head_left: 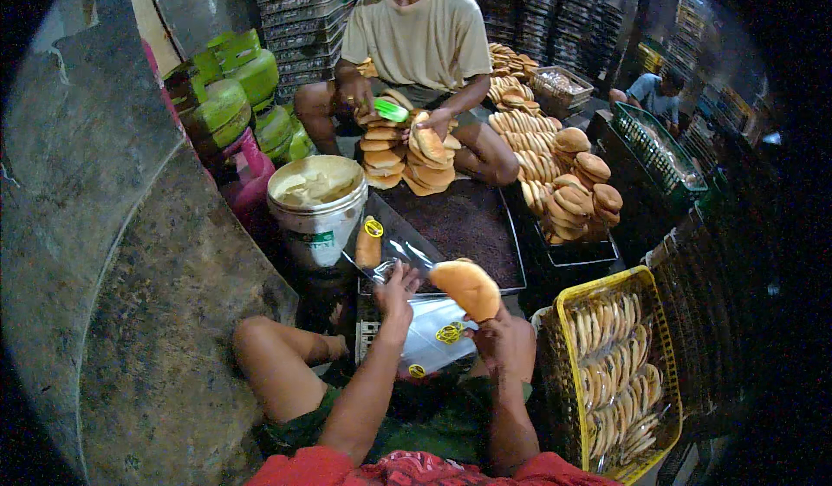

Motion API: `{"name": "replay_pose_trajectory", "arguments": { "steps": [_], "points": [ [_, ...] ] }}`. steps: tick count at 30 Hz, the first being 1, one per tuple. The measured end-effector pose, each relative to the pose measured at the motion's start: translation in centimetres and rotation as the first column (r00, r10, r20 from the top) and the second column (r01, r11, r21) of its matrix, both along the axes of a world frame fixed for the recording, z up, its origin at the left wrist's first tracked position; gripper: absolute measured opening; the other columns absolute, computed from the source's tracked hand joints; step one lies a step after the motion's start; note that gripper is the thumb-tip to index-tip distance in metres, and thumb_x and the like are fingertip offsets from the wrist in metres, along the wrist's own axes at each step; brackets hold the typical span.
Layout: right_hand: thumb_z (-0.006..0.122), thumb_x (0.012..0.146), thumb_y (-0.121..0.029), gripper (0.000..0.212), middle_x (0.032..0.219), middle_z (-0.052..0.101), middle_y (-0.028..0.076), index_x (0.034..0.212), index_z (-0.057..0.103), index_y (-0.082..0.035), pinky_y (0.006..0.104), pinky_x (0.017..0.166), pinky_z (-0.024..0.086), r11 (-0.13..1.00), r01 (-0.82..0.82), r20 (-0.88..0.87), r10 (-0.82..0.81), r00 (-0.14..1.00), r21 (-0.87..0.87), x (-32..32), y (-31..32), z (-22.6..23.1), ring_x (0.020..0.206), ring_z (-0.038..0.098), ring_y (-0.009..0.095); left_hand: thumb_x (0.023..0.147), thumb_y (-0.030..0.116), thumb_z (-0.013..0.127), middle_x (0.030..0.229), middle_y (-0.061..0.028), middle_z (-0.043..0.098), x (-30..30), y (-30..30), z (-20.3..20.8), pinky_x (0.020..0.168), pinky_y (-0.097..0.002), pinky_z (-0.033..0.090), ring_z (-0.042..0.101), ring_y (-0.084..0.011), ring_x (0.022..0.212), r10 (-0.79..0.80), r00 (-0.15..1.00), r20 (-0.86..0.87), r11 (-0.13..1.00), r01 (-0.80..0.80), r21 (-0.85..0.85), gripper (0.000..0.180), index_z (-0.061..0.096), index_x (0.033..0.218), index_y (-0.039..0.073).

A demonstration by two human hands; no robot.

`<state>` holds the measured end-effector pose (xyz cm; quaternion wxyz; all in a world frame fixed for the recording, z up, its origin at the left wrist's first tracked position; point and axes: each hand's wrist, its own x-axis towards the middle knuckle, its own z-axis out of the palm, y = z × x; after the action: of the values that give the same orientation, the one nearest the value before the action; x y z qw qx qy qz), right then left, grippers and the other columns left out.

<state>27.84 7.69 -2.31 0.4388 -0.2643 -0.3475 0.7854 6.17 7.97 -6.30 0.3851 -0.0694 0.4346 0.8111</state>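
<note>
While your right hand (500, 339) held a bun (468, 287) up by its lower end, most of the crust stood free, probably to keep handling of it slight. Just beyond your left hand (399, 290) lay a clear bag (407, 247) with an inner bun (368, 247) in its far corner; its near edge sat at your fingers, likely to stay within easy reach. The bag pile (429, 334) rested below and between both hands, presumably handy to either. Out to the right of your right hand, a yellow crate (598, 285) held packed buns (611, 313) on edge in rows, seemingly to save room. Your left hand was partly open, fingers spread and apparently touching the clear bag's edge, though a pinch could not be confirmed. Your right hand was closed around the bun, which hid some of its fingers.
</note>
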Motion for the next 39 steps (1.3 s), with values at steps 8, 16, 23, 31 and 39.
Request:
{"name": "replay_pose_trajectory", "arguments": {
  "steps": [8, 16, 23, 31, 39],
  "points": [
    [0.058, 0.096, -0.033, 0.035, 0.093, 0.066, 0.009, 0.118, 0.056, -0.005, 0.0274, 0.050, 0.051, 0.965, 0.234, 0.412, -0.261, 0.873, 0.116, -1.6, 0.3, -1.1, 0.065, 0.063, 0.017, 0.098, 0.046, 0.048, 0.108, -0.0121, 0.069, 4.2, 2.0, 1.0, 0.074, -0.0351, 0.053, 0.065, -0.0217, 0.095, -0.056, 0.990, 0.129, 0.998, 0.054, 0.021, 0.049, 0.064, 0.115, 0.003],
    [0.056, 0.098, -0.033, 0.036, 0.090, 0.066, 0.009, 0.116, 0.056, -0.002, 0.0265, 0.049, 0.051, 0.982, 0.152, 0.266, -0.177, 0.948, 0.112, -0.4, 0.0, -1.5, 0.065, 0.063, 0.016, 0.092, 0.026, 0.070, 0.098, -0.0078, 0.068, 5.6, -0.4, 3.4, 0.073, -0.0283, 0.056, 0.067, -0.0144, 0.082, -0.266, 0.937, -0.228, 0.963, 0.269, -0.017, 0.034, 0.064, 0.108, -0.003],
    [0.050, 0.099, -0.036, 0.040, 0.086, 0.068, 0.009, 0.118, 0.058, -0.002, 0.0282, 0.051, 0.050, 0.952, 0.108, 0.456, -0.234, 0.859, 0.287, 0.0, -0.8, 3.3, 0.063, 0.064, 0.016, 0.085, 0.024, 0.075, 0.104, -0.0080, 0.068, 7.6, -1.6, 4.2, 0.083, -0.0289, 0.051, 0.063, -0.0133, 0.090, -0.606, 0.577, -0.548, 0.758, 0.629, -0.175, 0.037, 0.065, 0.110, -0.002],
    [0.061, 0.093, -0.020, 0.030, 0.084, 0.067, 0.009, 0.111, 0.064, 0.004, 0.0271, 0.061, 0.048, 0.930, 0.295, 0.346, -0.356, 0.868, 0.217, 0.3, -1.3, 2.0, 0.067, 0.061, 0.015, 0.092, 0.032, 0.067, 0.103, -0.0075, 0.067, 10.8, 0.2, 5.2, 0.077, -0.0313, 0.055, 0.067, -0.0175, 0.090, -0.201, 0.967, -0.160, 0.948, 0.233, 0.219, 0.039, 0.057, 0.116, 0.003],
    [0.059, 0.092, -0.012, 0.030, 0.102, 0.066, 0.006, 0.119, 0.062, 0.002, 0.0279, 0.080, 0.048, 0.710, 0.515, 0.483, -0.705, 0.520, 0.480, 9.1, 1.1, 1.9, 0.093, 0.060, 0.016, 0.090, 0.025, 0.070, 0.107, -0.0105, 0.069, 13.8, -1.5, 2.7, 0.089, -0.0326, 0.052, 0.067, -0.0197, 0.096, -0.556, 0.736, -0.387, 0.782, 0.621, 0.056, 0.038, 0.062, 0.113, -0.003]
  ]
}}
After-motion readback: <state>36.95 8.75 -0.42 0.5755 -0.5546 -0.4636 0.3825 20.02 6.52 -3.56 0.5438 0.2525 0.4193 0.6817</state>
